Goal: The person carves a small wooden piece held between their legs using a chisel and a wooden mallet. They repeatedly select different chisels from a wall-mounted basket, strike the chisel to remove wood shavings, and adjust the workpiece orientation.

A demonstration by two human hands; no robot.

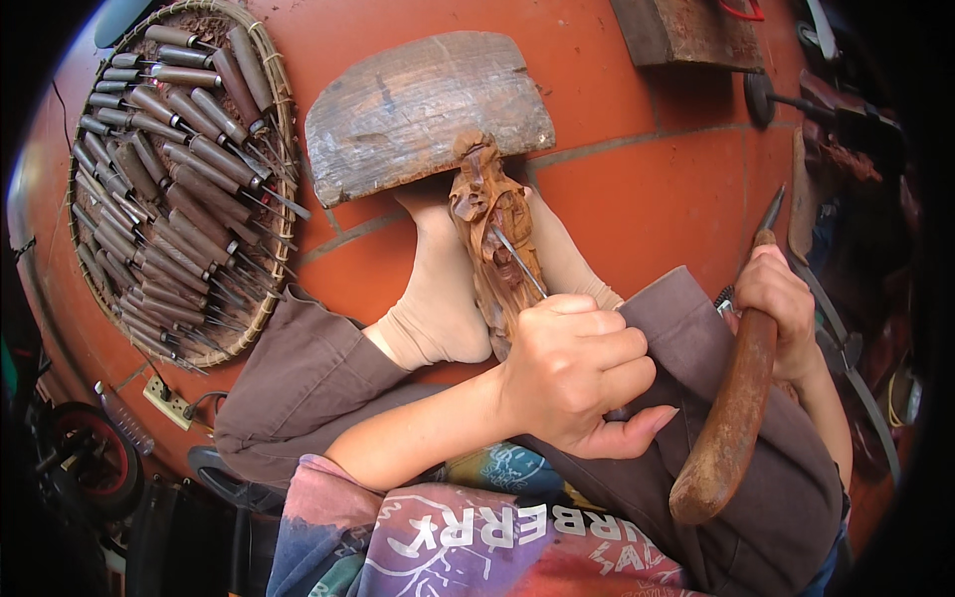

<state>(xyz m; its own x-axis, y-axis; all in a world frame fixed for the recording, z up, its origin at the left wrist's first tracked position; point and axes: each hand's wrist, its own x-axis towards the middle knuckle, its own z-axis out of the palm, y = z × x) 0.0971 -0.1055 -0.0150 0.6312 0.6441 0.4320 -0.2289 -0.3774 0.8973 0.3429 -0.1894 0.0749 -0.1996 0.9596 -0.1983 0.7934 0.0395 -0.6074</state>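
My left hand is closed round a carving chisel whose thin metal shaft slants up to the left, its tip against a carved wood figure. Most of the chisel's handle is hidden in the fist. The reddish-brown figure lies lengthwise between my two feet, its top end on a worn wooden board. To the right, my right hand grips a thick, curved wooden club, held apart from the chisel. A dark pointed tip sticks out above that fist; whether it belongs to the club I cannot tell.
A round wicker tray full of wood-handled carving tools stands on the tiled floor at the left. A wooden block sits at the far right. Near the left edge are a power strip and a plastic bottle.
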